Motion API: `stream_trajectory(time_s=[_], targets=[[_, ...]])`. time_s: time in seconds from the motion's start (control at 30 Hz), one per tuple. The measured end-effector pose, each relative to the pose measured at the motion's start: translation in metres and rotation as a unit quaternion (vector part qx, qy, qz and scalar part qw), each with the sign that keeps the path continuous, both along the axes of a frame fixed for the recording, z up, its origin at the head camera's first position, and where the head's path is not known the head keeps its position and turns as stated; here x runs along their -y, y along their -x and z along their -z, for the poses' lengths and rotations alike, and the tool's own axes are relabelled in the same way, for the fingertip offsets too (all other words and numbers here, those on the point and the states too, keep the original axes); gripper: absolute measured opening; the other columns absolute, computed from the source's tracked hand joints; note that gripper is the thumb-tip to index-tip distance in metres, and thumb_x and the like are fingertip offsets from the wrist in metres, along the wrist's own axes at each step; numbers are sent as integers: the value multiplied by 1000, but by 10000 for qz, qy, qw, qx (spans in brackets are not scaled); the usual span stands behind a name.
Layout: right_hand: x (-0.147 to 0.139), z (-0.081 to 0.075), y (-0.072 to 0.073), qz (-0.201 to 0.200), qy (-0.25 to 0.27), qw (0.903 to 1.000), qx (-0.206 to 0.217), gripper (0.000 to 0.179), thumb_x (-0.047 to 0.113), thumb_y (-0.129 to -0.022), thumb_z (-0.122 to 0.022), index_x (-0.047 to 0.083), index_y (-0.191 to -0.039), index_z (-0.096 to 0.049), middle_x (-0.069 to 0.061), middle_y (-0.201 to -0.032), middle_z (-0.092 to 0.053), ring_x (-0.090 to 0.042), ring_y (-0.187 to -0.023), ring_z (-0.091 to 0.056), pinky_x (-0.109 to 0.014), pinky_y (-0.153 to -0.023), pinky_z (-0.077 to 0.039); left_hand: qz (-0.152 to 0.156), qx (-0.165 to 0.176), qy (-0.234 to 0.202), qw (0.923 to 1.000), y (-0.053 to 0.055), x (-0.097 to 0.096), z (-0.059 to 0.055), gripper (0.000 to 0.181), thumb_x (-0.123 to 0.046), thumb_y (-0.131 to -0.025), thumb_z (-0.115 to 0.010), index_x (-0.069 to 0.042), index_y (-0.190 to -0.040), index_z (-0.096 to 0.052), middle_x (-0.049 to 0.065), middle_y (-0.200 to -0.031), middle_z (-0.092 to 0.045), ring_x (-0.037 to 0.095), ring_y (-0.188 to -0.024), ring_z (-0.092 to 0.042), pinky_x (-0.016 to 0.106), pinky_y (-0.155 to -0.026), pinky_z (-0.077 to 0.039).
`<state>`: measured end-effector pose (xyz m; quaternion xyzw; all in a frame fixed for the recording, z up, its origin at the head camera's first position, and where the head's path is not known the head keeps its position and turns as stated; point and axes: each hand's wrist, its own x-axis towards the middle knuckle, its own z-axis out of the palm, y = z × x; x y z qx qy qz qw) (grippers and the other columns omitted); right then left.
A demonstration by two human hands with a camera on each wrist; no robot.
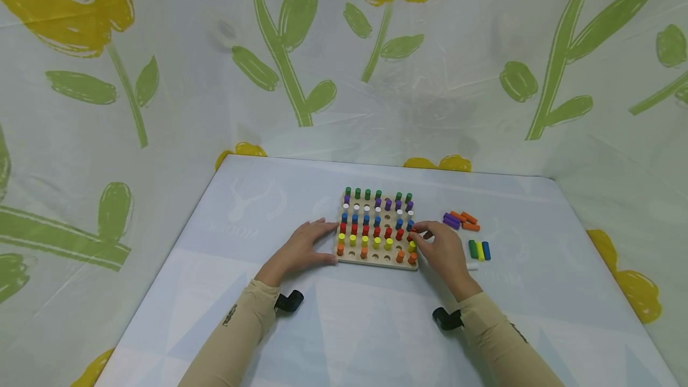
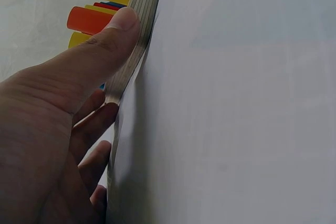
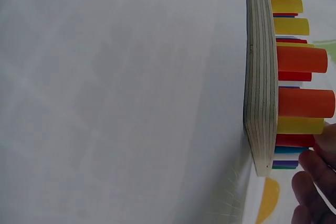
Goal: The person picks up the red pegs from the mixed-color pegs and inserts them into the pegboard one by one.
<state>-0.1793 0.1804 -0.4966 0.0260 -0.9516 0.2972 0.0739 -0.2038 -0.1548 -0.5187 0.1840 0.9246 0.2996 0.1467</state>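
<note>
A wooden pegboard (image 1: 376, 264) lies on the table, filled with rows of upright coloured pegs: green, purple, white, blue, red, yellow and orange from back to front. Some holes show bare, several in the orange row. My right hand (image 1: 442, 249) is at the board's right side, thumb and fingertip pinching the red peg (image 3: 294, 140) at the end of the red row. My left hand (image 1: 302, 248) rests against the board's left side with fingers extended. In the left wrist view its thumb (image 2: 125, 19) touches the layered wooden edge, close to an orange peg (image 2: 86, 20).
Right of the board lie loose purple pegs (image 1: 451, 221) and orange pegs (image 1: 469, 218). Nearer are a green peg (image 1: 473, 249), a yellow peg (image 1: 480, 250) and a blue peg (image 1: 486, 250) side by side. A white peg (image 1: 472, 266) lies partly behind the right hand.
</note>
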Motion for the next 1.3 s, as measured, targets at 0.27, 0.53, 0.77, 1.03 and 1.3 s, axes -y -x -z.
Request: stream_trajectory(time_s=[0.27, 0.53, 0.77, 1.03, 1.3], targets=[[0, -1, -2, -62, -10, 10000, 11, 23, 23, -96, -74, 8, -113, -75, -7, -101, -72, -23, -90, -62, -35, -73, -53, -17, 14, -8, 10000, -1, 0, 0, 88, -51, -82, -82, -27, -157, -42, 1, -163, -37, 24, -155, -20, 48, -127, -9], [0, -1, -3, -71, 8, 10000, -70, 23, 26, -97, -72, 8, -111, -76, -6, -100, -72, -22, -89, -61, -34, -73, -51, -31, 29, 11, 10000, 0, 0, 0, 88, -52, -82, -82, -27, -157, -42, 1, -163, -37, 24, -155, -20, 49, -127, -9], [0, -3, -5, -53, 50, 9999, -101, 22, 26, -98, -70, 7, -109, -76, -6, -99, -72, -22, -88, -61, -33, -72, -51, -26, 63, -13, 10000, 0, 0, 0, 88, -52, -82, -82, -26, -157, -42, 2, -163, -36, 25, -155, -20, 50, -127, -10], [-1, -2, -4, -19, 67, 9997, -222, 19, 22, -98, -71, 7, -108, -76, -6, -98, -72, -23, -87, -62, -34, -72, -53, -89, 140, -27, 9999, 1, 4, 0, 89, -51, -82, -82, -27, -157, -41, 3, -164, -34, 28, -155, -20, 53, -126, -12], [-5, -1, -3, -37, -21, 9996, -270, 20, 22, -99, -68, 7, -108, -75, -7, -99, -73, -23, -86, -62, -33, -71, -53, -63, 126, -11, 9999, 4, 12, 2, 89, -52, -82, -82, -27, -157, -41, 5, -165, -33, 31, -154, -21, 54, -126, -14]])
